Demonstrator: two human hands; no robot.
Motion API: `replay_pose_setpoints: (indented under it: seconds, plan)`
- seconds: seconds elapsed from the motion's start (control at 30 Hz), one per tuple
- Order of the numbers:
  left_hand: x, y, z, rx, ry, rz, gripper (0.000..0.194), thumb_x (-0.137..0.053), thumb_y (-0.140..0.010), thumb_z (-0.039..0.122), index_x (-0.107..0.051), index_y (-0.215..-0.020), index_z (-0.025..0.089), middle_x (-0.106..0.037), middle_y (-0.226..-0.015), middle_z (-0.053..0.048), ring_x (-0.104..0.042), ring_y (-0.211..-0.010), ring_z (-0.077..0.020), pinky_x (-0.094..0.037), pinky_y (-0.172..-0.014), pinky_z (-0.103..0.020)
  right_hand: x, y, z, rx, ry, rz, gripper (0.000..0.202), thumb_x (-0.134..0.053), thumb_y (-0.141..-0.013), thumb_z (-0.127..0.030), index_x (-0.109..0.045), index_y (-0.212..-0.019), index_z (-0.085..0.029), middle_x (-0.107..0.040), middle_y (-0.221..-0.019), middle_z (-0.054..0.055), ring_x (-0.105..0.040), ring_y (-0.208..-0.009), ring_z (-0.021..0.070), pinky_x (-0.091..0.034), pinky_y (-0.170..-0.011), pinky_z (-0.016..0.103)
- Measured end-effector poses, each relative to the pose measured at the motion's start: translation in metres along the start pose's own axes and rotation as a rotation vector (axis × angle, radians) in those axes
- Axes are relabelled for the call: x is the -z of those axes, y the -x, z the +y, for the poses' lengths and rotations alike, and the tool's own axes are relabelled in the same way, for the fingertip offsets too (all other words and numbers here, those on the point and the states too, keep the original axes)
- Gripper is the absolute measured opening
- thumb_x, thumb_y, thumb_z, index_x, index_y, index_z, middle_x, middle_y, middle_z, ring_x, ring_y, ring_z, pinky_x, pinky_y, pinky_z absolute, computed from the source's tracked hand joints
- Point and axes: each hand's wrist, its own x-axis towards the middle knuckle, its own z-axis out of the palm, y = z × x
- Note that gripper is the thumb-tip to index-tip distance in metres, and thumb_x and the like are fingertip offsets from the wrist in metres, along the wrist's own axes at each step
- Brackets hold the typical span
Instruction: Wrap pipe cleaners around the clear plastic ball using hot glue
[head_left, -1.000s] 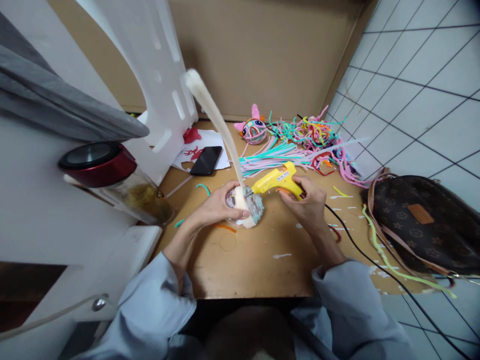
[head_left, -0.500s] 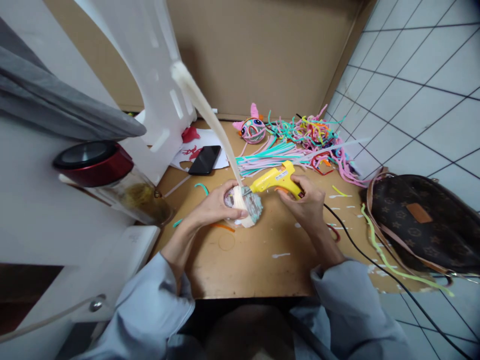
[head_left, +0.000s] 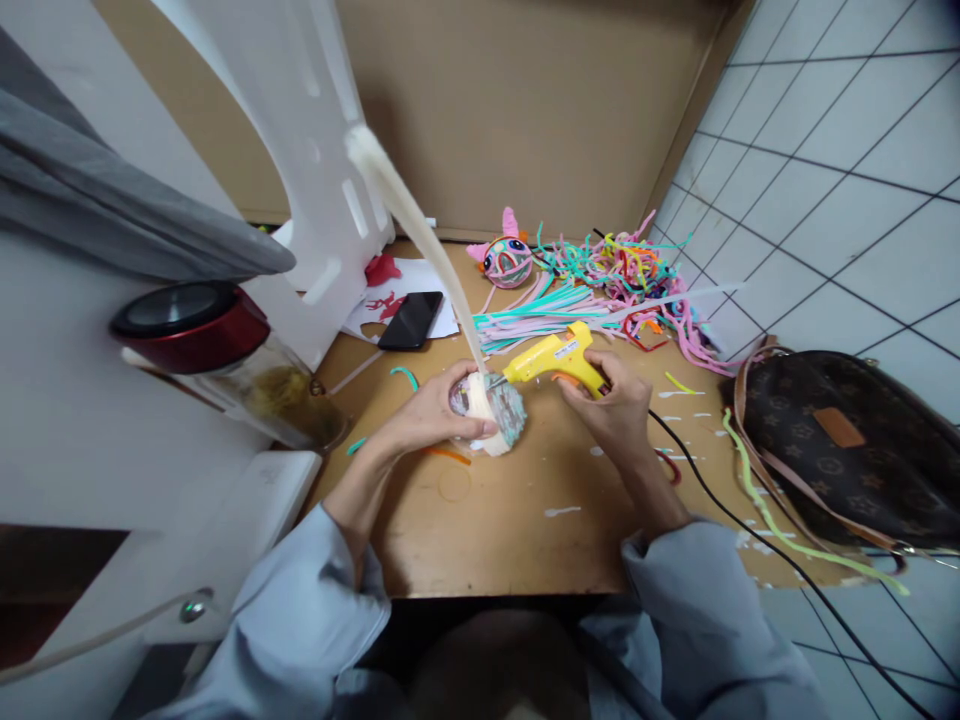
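My left hand grips a round ball with fuzzy teal and pinkish covering, low over the table. A cream fuzzy strip lies across the ball and rises from it in an arc toward the upper left. In my right hand is a yellow glue gun, its nozzle pointing left at the ball beside the strip. Whether the nozzle touches it I cannot tell. A black cord trails from the gun to the lower right.
Behind stand a pink-eared ball figure, fuzzy stems and a tangled pile. A phone lies on paper. At left is a red-lidded bottle; at right, a brown bag.
Almost nothing differs. The whole view has shifted very slightly, while both hands keep their hold on the ball and the glue gun.
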Motion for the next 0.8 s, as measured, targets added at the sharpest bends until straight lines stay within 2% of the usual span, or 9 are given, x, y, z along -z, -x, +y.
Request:
replay_pose_setpoints:
  seconds: [0.43,0.8]
  plan:
    - [-0.0006,-0.0003,0.0014,0.020,0.005,-0.010,0.078,-0.083,-0.048,0.042,-0.055,-0.115,0.015,-0.062,-0.104,-0.006,-0.057,-0.094,-0.0225,-0.048,-0.083,-0.031,0.0007,-0.0001,-0.0013,0.015,-0.022,-0.019,0.021,-0.069,-0.079,-0.036,-0.066,-0.093,-0.020,-0.073,-0.085,0.005,-0.067,-0.070,0.0191,-0.056,-0.067,0.031]
    - [-0.0007,0.0002,0.0044,0.030,0.004,-0.012,0.072,-0.082,-0.047,0.041,-0.056,-0.110,0.016,-0.062,-0.104,-0.005,-0.056,-0.095,-0.0229,-0.047,-0.084,-0.032,0.0025,-0.0012,-0.0012,-0.058,-0.065,-0.066,0.024,-0.069,-0.077,-0.038,-0.068,-0.092,-0.019,-0.074,-0.083,0.005,-0.068,-0.071,0.0198,-0.056,-0.069,0.032]
